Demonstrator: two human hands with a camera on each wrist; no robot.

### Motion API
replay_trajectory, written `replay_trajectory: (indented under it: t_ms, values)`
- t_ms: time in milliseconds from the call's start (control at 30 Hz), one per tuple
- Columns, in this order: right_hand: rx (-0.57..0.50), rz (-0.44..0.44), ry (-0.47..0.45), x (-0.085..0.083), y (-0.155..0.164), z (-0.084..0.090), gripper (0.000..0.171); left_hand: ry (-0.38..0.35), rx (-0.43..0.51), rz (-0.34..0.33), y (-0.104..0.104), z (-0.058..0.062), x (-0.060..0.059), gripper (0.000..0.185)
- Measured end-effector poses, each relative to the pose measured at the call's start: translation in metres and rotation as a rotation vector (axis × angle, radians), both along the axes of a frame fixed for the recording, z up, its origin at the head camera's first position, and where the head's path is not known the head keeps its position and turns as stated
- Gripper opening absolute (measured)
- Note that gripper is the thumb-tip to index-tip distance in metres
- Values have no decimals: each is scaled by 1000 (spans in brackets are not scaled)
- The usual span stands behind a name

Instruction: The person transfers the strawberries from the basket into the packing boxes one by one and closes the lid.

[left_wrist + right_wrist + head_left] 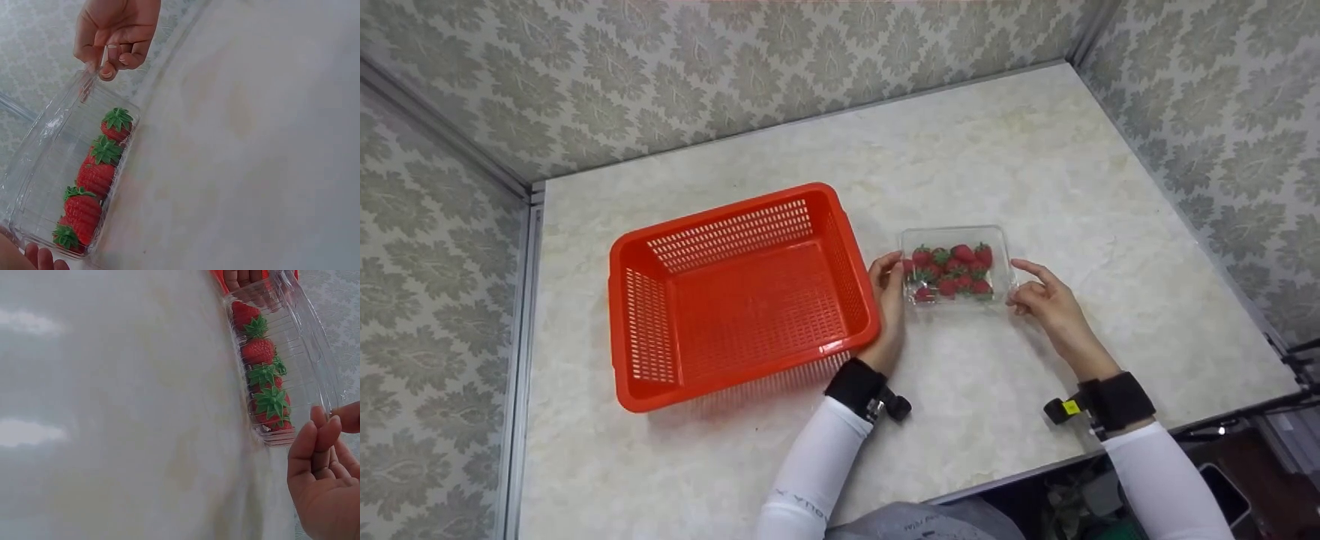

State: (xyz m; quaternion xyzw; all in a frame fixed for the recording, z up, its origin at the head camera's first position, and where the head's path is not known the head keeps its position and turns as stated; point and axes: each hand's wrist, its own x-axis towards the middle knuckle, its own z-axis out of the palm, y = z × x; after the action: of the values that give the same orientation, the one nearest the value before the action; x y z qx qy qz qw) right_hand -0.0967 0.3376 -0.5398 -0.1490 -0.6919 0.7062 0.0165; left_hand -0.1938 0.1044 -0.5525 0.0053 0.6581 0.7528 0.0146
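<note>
A clear plastic clamshell box (952,235) of red strawberries (962,253) with green leaves rests on the table. My left hand (891,307) holds its left end, thumb and fingers about the rim. At the opposite end, my right hand (1057,313) pinches the edge near the front right corner, its index finger reaching along the side. The right wrist view shows the thumb and fingertips (323,433) at the flange of the transparent lid (318,343). In the left wrist view, part of my left hand is cut off at the lower corner.
A red plastic basket (750,367) with slotted walls stands left of the box, close against my left hand and wrist. Patterned panels (825,52) enclose the pale table (960,165) at the back and sides. Its front edge runs below my right forearm.
</note>
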Motion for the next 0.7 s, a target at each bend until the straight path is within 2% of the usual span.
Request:
replay_trajectory:
  t_ms: [333,467,600,700]
  values:
    - [69,60,-69,1,9,0,42,-24,-99,-100,-9,4,5,24]
    - [24,-3,-96,-5,12,6,37,-16,-116,-129,-11,4,6,26]
    - [45,-69,-158,-21,15,10,51,2,-128,-134,-14,5,5,28]
    - [116,-41,-217,-35,18,10,62,18,-132,-112,-13,4,3,27]
